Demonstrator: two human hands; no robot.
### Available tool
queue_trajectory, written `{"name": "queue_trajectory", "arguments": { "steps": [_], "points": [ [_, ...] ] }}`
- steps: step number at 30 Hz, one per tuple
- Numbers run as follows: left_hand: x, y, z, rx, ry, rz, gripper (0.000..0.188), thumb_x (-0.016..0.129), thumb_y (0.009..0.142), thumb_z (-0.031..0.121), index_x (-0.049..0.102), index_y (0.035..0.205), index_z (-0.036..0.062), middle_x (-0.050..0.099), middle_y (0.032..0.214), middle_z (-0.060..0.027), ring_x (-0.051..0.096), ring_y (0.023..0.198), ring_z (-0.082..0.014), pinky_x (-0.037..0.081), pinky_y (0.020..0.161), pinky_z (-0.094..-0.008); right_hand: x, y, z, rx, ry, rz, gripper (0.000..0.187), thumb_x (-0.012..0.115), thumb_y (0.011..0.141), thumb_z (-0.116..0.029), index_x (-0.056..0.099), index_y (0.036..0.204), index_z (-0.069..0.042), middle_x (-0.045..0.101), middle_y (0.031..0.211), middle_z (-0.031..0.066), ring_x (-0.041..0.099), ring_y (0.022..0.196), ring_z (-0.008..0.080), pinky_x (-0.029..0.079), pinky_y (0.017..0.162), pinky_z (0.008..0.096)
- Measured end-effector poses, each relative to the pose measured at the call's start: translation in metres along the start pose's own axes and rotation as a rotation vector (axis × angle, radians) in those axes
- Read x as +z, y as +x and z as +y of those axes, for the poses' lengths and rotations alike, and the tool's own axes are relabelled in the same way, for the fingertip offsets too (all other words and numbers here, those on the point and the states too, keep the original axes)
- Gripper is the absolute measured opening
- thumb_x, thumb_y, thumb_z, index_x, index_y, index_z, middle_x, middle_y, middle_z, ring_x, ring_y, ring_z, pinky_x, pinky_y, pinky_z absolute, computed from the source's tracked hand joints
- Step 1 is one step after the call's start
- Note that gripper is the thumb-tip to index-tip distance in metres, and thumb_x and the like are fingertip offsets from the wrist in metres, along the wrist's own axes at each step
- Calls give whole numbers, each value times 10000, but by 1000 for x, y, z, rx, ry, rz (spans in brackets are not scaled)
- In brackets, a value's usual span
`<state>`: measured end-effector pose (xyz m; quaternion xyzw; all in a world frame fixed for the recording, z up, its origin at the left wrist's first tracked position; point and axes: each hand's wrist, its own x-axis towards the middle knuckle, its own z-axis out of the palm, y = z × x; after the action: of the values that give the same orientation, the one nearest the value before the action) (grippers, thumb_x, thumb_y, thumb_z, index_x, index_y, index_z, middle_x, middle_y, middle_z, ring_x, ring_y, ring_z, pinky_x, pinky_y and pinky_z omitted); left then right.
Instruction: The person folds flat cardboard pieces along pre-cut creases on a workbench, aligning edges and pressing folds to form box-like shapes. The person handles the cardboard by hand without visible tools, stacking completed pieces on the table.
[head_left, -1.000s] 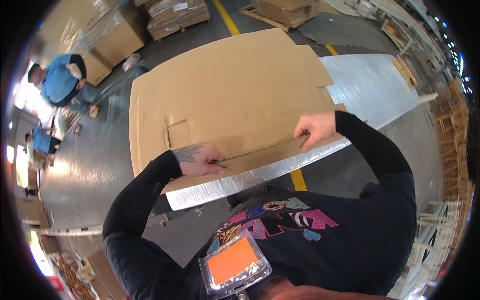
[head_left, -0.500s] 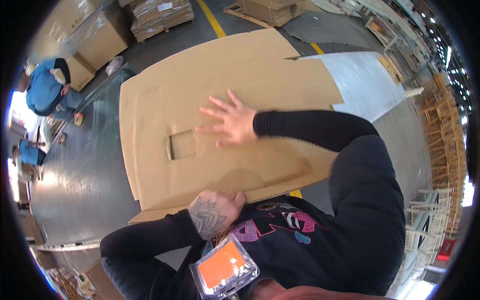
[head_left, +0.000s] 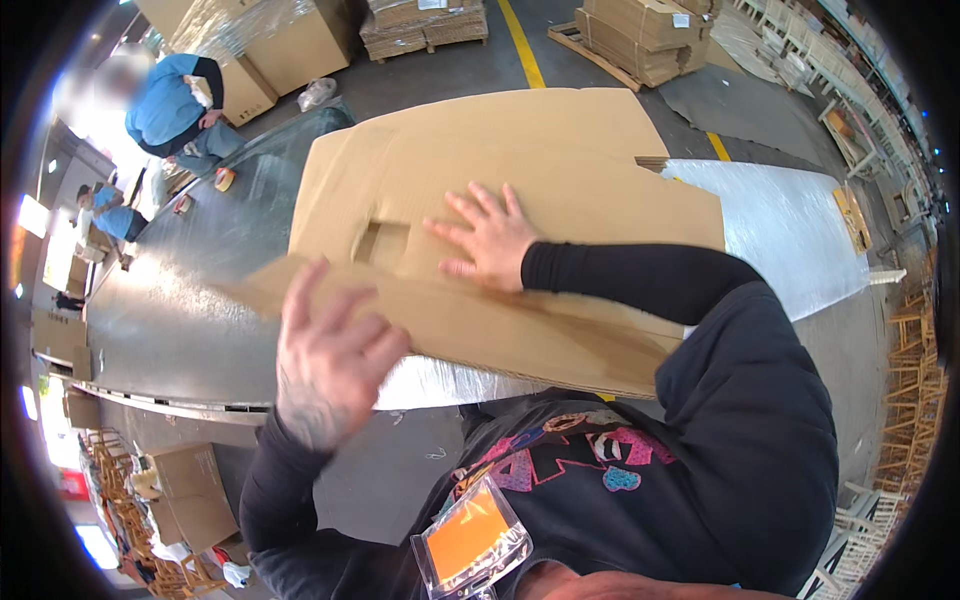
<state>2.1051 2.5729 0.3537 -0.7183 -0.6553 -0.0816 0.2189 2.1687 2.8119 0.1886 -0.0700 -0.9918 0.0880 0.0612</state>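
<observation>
A large sheet of brown cardboard (head_left: 560,150) with a rectangular cut-out lies across the work surface. My right hand (head_left: 490,240) presses flat on it, fingers spread, just right of the cut-out. Along the near side, a flap (head_left: 480,315) of the sheet is bent upward and over. My left hand (head_left: 335,360), tattooed and somewhat blurred, is raised in front of this flap with its fingers apart. Whether its fingertips touch the cardboard is hard to make out. Clear plastic wrap (head_left: 435,384) shows under the lifted near edge.
A dark, shiny tabletop (head_left: 200,330) extends to the left. At its far end stands a person in a blue shirt (head_left: 165,105), near a tape roll (head_left: 224,179). Plastic-wrapped panel (head_left: 790,220) projects right. Pallets of cardboard (head_left: 640,40) stand behind; stacked wooden chairs (head_left: 912,390) line the right.
My left hand has risen from the near edge and moved left, and the near flap has folded up, exposing plastic wrap. My right hand stays flat on the cardboard. The view has shifted.
</observation>
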Motion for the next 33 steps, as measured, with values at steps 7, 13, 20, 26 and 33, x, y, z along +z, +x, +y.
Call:
{"name": "queue_trajectory", "arguments": {
  "steps": [7, 13, 20, 26, 33],
  "points": [
    [98, -90, -164, -936, 28, 299, 198, 641, 888, 119, 744, 1056, 141, 563, 1276, -180, 512, 1258, -384, 412, 1053, -510, -42, 58, -3, 128, 13, -201, 669, 372, 973, -683, 317, 1572, -389, 238, 1655, 140, 157, 1525, 434, 112, 1145, 754],
    [160, -54, -36, -1339, -1714, 710, 1001, 763, 914, 248, 63, 1608, 73, 264, 1604, -164, 368, 1433, -314, 444, 1075, -438, 5, 42, 20, 469, -129, 88, 633, 414, 981, -623, 376, 1551, -351, 291, 1633, 123, 215, 1503, 417, 173, 1141, 723],
    [109, -104, -182, -1096, -1412, 174, 1017, 614, 727, -202, 196, 1586, 145, 374, 1515, -165, 577, 1220, -291, 562, 937, -377, -29, 98, -5, 477, 73, -102, 510, 441, 997, -560, 567, 1418, -301, 496, 1457, 83, 428, 1372, 317, 294, 1099, 667],
    [86, -111, -270, -1083, -1394, -90, 939, 588, 774, -180, 209, 1585, 103, 549, 1379, -177, 658, 1110, -264, 567, 880, -358, 12, 151, -37, 584, 78, 232, 517, 359, 1041, -458, 422, 1528, -300, 331, 1624, 84, 240, 1508, 381, 147, 1165, 713],
    [63, -73, -268, -874, -1003, -129, 142, 651, 758, 29, 697, 848, -71, 683, 739, -70, 641, 580, -131, 479, 504, -271, 43, 161, -50, 642, -19, 253, 568, 364, 1011, -291, 394, 1536, -75, 366, 1597, 122, 249, 1511, 351, 141, 1192, 645]
  ]
}}
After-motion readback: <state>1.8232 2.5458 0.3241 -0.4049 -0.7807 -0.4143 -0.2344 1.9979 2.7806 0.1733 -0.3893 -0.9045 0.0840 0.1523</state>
